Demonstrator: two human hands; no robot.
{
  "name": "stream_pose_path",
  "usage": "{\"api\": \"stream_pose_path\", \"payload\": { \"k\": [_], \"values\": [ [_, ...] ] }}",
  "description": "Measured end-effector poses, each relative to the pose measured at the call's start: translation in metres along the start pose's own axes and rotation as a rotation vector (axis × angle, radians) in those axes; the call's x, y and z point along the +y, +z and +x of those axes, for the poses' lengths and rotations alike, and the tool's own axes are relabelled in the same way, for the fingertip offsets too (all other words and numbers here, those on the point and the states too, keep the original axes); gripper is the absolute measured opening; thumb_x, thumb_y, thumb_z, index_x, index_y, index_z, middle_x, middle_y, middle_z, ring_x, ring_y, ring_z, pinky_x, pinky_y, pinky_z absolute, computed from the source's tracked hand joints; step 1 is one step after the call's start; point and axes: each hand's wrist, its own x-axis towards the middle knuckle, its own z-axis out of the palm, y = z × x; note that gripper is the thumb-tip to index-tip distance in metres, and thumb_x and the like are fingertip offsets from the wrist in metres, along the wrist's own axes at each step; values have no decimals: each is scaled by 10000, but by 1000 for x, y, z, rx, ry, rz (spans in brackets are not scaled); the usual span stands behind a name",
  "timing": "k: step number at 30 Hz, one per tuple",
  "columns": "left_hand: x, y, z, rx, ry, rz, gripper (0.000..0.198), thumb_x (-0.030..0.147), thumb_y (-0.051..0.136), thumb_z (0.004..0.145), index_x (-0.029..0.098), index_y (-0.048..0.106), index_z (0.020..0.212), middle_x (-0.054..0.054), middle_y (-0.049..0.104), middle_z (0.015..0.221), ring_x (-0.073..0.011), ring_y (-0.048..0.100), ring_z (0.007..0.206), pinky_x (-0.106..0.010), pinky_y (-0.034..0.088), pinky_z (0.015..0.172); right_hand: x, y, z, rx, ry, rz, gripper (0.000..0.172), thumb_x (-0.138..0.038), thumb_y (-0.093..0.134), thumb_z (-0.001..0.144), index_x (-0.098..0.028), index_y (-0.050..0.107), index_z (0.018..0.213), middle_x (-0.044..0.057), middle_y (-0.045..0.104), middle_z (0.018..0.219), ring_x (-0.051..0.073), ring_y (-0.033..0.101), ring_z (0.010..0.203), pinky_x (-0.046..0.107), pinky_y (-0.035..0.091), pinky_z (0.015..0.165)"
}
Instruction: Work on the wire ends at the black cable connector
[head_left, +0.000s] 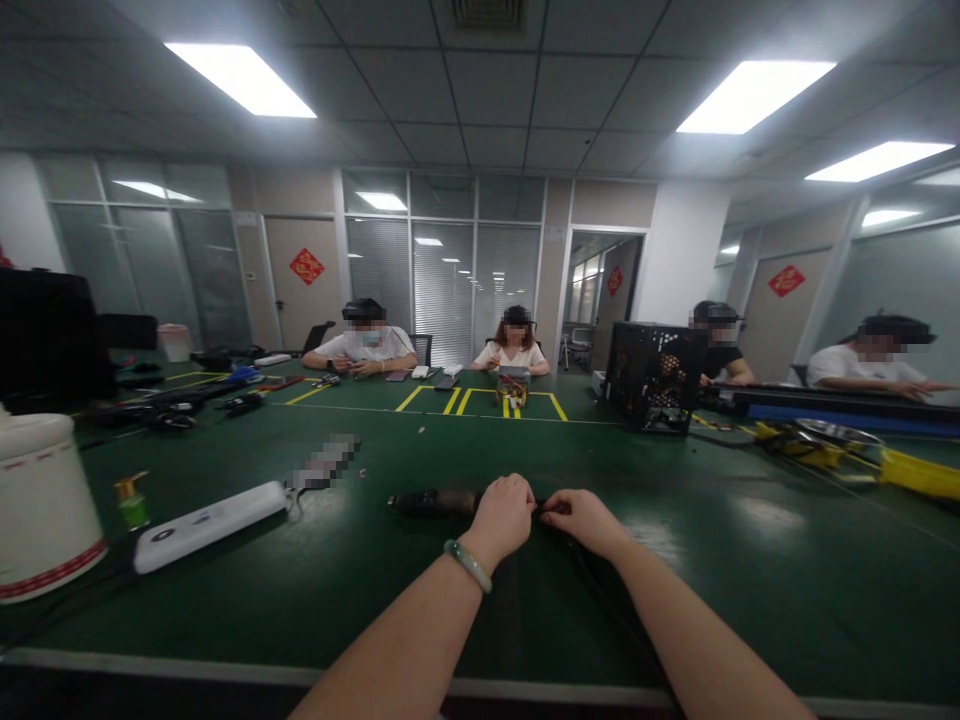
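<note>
A dark, slim corded tool point(442, 503), which looks like an electric screwdriver, lies level just above or on the green table with its narrow tip to the left. My left hand point(505, 515), a jade-like bangle on its wrist, is wrapped over the tool's rear end. Close beside it my right hand point(585, 520) pinches the black cord point(592, 575) where it leaves the tool. The cord runs down toward the table's front edge, partly behind my right forearm. My fingers hide the joint between cord and tool.
Left are a white power strip point(214, 525), a small green bottle point(133, 502), a phone-like item point(326, 462) and a white bin point(45, 505). A black computer case point(651, 377) and yellow parts point(919, 472) stand right. Several people sit across the green table point(360, 600).
</note>
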Motion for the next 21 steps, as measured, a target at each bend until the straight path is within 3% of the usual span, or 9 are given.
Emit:
{"api": "stream_pose_path", "payload": {
  "k": [11,21],
  "values": [
    [2,-4,-1,-45,-26,-5,158,256,439,868,186,581,880,-45,577,954,-173,539,891,-302,409,801,6,9,5,46,15,37,190,-335,601,759,-193,713,816,20,703,759,164,614,683,239,418,606],
    [-2,-6,0,-38,71,-4,132,255,540,797,220,583,917,-12,602,963,-169,547,920,-290,407,825,14,12,8,36,18,103,215,-346,599,749,-178,716,815,19,700,734,160,617,677,238,426,617]
  ]
}}
